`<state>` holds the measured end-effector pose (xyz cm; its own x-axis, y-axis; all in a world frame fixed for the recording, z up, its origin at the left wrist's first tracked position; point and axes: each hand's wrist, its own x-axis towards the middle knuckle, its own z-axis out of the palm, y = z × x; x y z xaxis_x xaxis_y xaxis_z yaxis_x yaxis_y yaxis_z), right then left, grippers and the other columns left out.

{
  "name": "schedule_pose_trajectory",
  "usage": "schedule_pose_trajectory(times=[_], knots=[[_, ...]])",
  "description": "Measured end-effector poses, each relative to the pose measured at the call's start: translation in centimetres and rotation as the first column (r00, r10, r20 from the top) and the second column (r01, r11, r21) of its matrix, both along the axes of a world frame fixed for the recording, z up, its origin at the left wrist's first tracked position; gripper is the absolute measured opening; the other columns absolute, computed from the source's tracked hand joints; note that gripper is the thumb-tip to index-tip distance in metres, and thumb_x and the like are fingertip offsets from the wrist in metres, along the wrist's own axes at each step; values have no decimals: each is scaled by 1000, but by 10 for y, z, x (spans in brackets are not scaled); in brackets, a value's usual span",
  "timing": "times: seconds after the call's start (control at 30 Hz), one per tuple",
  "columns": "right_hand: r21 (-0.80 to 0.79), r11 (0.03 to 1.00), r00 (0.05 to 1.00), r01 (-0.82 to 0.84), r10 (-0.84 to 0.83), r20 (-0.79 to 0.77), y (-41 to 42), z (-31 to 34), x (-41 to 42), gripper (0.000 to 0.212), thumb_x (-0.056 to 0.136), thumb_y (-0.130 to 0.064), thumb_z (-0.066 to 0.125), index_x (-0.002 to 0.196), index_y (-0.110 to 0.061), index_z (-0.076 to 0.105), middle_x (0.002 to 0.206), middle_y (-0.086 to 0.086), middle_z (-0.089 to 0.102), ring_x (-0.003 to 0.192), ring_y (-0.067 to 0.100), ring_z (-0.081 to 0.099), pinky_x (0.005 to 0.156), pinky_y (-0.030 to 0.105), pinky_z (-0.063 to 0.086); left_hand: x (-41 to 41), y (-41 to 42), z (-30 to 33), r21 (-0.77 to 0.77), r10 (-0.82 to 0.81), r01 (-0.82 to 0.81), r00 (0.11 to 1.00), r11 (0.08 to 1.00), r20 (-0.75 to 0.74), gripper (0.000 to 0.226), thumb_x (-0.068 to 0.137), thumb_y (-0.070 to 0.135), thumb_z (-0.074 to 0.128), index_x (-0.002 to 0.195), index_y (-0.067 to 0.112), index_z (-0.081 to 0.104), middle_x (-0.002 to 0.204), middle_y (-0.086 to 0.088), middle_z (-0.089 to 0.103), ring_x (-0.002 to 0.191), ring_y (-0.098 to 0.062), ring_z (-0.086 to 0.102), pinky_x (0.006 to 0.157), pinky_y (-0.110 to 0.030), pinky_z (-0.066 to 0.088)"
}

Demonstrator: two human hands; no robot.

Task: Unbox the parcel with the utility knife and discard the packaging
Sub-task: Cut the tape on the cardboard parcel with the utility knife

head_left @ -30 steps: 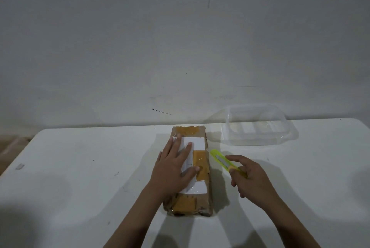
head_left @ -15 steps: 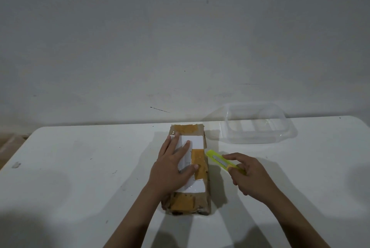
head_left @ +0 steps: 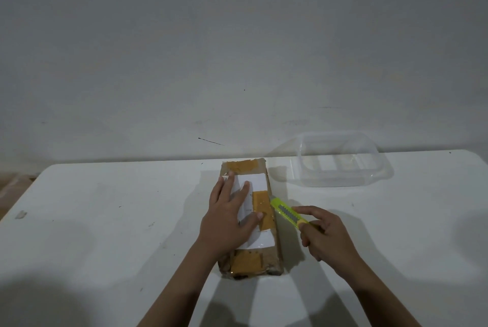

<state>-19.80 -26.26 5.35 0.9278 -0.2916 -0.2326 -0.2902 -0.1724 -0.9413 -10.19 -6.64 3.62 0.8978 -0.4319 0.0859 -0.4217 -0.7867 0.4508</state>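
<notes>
Head view: utility knife (head_left: pixel 288 213) in right hand (head_left: pixel 327 237) grip, tip at parcel (head_left: pixel 260 260).

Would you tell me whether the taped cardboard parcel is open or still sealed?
Sealed: the brown cardboard parcel lies flat, its orange tape strips unbroken and flaps closed.

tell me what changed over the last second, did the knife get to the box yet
The right hand brought the knife leftward, and its tip now sits at the right edge of the box; whether it has cut in cannot be told. No hold changed: the right hand still grips the knife. The left hand stays flat on the box, and the clear tub has not moved.
</notes>
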Motion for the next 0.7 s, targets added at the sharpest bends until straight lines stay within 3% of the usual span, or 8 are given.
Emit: schedule_pose_trajectory(times=[0.33, 0.7], knots=[[-9, 989, 987, 149, -148, 64, -9, 0, 1, 30, 88, -4, 54, 106, -24, 67, 50, 8, 54, 36, 15, 38, 38, 25, 36, -3, -3, 1, -54, 40, -41, 999, 998, -29, 71, 82, 66, 48, 144, 40, 24, 157, 15, -4, 143, -7, -12, 108, -41, 30], [-100, 994, 999, 31, -29, 23, -1, 3, 19, 30, 89, -8, 56, 110, -27, 66, 55, 6, 59, 33, 5, 42, 37, 22, 39, -2, -2, 1, -44, 40, -40, 999, 998, -13, 72, 83, 66, 46, 145, 39, 23, 158, 13, -4, 144, -9, -12, 110, -40, 27]])
